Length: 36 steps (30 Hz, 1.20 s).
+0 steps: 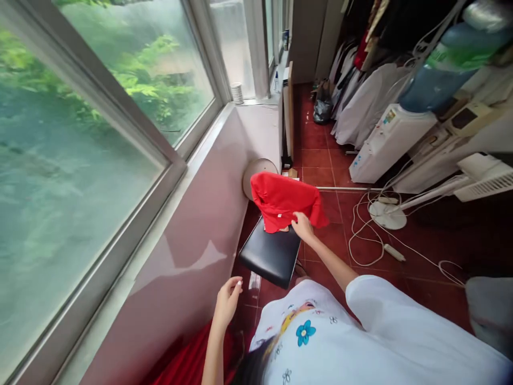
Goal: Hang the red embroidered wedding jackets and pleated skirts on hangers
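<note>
A red cloth (289, 198), perhaps a garment, hangs draped over the backrest of a chair with a black padded seat (270, 254). At the cloth's lower edge is my right hand (303, 227), its thumb and fingers closed on the fabric. A small white spot shows on the cloth beside those fingers. My left hand (227, 300) hovers apart from the cloth, left of the seat and near the pink wall. Its fingers are loosely curled, with nothing clearly visible in them.
Windows with a pale sill (160, 230) run along the left. A round board (256, 170) leans behind the chair. To the right stand a water dispenser (393, 141), a fan base (388, 215) and tangled white cables (366, 259) on red tiles. Clothes (368, 101) hang behind.
</note>
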{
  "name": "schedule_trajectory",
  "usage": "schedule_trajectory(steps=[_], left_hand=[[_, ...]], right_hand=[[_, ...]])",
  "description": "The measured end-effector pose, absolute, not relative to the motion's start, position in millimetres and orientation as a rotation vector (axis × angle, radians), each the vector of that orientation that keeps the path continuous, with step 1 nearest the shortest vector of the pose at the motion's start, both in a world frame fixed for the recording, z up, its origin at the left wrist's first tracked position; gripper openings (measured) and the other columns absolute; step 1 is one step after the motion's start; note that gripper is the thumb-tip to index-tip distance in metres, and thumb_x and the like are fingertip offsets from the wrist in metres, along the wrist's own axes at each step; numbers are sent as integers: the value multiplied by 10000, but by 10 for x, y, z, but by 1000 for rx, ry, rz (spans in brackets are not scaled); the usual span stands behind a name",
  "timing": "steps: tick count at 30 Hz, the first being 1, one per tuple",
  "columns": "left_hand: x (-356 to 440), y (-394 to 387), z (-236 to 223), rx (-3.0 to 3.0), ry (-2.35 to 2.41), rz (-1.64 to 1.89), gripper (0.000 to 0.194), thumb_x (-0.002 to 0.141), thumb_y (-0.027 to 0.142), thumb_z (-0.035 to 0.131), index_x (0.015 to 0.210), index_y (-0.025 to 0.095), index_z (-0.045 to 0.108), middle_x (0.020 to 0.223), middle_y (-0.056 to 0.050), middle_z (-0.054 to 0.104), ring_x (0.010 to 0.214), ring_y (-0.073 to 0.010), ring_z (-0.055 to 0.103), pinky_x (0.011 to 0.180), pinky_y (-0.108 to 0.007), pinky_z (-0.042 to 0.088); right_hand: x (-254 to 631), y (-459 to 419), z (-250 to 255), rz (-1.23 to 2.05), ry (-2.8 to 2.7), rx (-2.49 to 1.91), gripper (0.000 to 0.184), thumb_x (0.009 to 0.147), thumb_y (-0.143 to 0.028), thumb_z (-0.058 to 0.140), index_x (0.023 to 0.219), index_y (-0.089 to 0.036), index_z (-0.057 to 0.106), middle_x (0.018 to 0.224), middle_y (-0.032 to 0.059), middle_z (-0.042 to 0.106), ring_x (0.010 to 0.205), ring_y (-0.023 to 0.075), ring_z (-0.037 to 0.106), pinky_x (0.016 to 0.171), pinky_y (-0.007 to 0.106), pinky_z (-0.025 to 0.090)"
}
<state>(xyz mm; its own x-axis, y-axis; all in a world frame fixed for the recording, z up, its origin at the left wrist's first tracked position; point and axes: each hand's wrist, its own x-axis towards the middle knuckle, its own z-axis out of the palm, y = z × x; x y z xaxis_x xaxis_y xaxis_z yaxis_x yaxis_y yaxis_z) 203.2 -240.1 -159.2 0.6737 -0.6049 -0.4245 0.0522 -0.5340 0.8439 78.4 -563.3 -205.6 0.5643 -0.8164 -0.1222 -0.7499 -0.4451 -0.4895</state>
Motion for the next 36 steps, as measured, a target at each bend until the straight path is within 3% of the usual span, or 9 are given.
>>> schedule_trajectory(steps=[4,9,14,17,22,25,31,34,36], left_hand=[[2269,-3513,-1753,1892,-523,-1005,495,652,562,616,891,130,656,915,-110,682,731,-213,650,774,-368,486],[2446,-4874,-1924,1828,-515,-1043,433,641,484,656,855,108,658,870,-106,678,686,-184,634,645,-284,466],[2620,-5716,-2074,1801,-414,-996,337,721,389,647,895,100,647,864,-95,665,693,-149,617,603,-229,452],[2845,-5997,-2172,1828,-300,-919,304,813,363,602,976,107,623,873,-82,651,740,-145,613,629,-240,476],[3452,-6369,-2265,1914,-123,-712,320,902,375,524,1098,125,564,1058,-83,599,889,-164,597,774,-351,519],[3761,-6612,-2299,1920,-114,-683,328,910,394,505,1092,131,574,1069,-84,601,910,-169,596,799,-361,514],[3975,-6920,-2405,1935,-185,-698,269,861,366,586,794,106,594,722,-2,588,633,-103,548,624,-259,471],[3928,-6885,-2324,1944,-239,-555,343,810,409,602,634,122,537,573,27,482,544,-92,452,547,-233,381],[3838,-6788,-2153,1935,-307,-447,351,790,434,580,606,141,521,564,21,457,555,-102,426,548,-237,357]], right_hand=[[864,-6764,-1906,-239,1373,-2363,544,918,-264,405,1436,-118,325,1486,163,288,1350,293,282,1068,429,306],[1067,-7538,-1974,-43,1137,-2439,433,920,-324,448,1329,-188,491,1222,133,597,1115,245,555,910,324,423],[1051,-7647,-2069,-17,1087,-2479,412,963,-211,247,1171,-115,590,1006,170,673,948,237,637,812,295,440],[994,-7624,-2086,-27,1023,-2496,421,945,-165,239,1137,-79,604,981,187,676,937,247,643,810,314,454],[834,-7549,-2147,-110,852,-2486,431,922,-134,287,1233,-131,586,1344,112,520,1233,205,510,1017,322,412],[785,-7555,-2190,-143,830,-2446,426,900,-120,329,1219,-167,608,1371,60,496,1231,177,518,1029,302,422],[835,-7732,-2187,-164,836,-2351,350,899,-208,393,1117,-226,666,1189,45,640,1059,196,633,933,326,492],[939,-8020,-2174,-108,846,-2265,395,921,-326,390,1255,-236,579,1101,48,679,985,200,656,884,327,511],[1109,-8265,-2181,-68,870,-2235,467,925,-288,354,1369,-194,463,1142,83,658,1014,214,641,900,359,500]])
